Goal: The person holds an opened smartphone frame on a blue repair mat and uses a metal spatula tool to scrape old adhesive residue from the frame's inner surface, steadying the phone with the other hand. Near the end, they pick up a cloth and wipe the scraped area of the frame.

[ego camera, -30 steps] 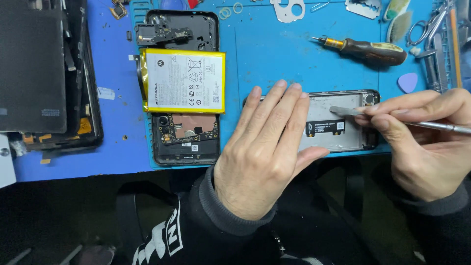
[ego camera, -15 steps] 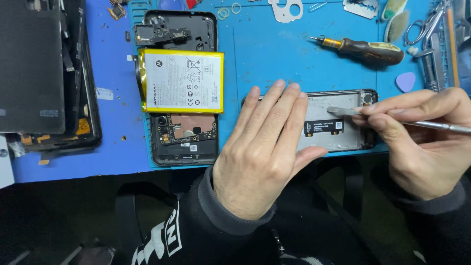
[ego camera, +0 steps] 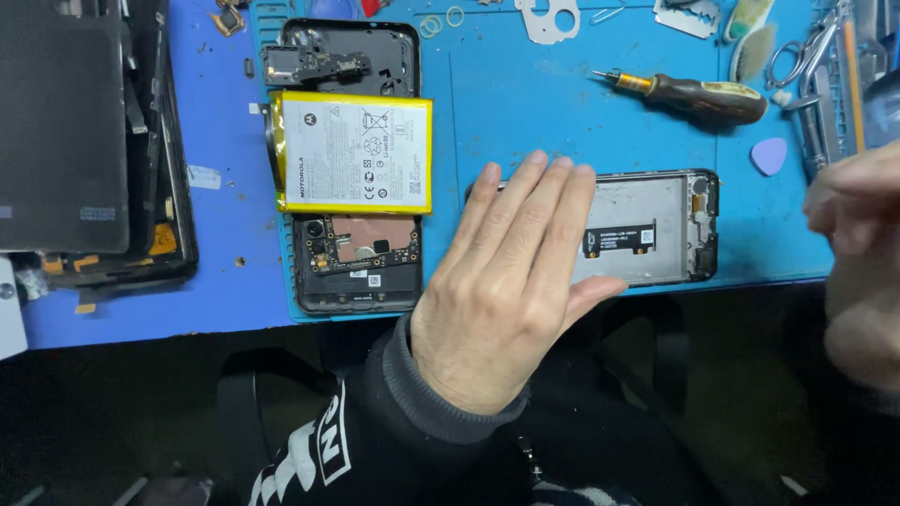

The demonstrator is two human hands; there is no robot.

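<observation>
Nearest, the left hand (ego camera: 511, 281) lay flat, fingers spread and pressed on the left part of an opened phone frame (ego camera: 647, 230), pinning it to the blue mat (ego camera: 525, 103) at the near edge of the table. Off to its right the right hand (ego camera: 858, 253) hung blurred at the picture's edge, clear of the frame; whether it pinched anything could not be told. Frame looked stripped: bare grey metal tray, one small black label strip across the middle, dark camera cut-outs at the end toward the right hand. Judged well into teardown, with refitting yet to come. Left of the flat hand: a second open phone (ego camera: 354, 244), its yellow-edged battery (ego camera: 354, 153) lying across it. Beyond the fingers: a wooden-handled screwdriver (ego camera: 694, 94) and a purple pick (ego camera: 769, 156).
</observation>
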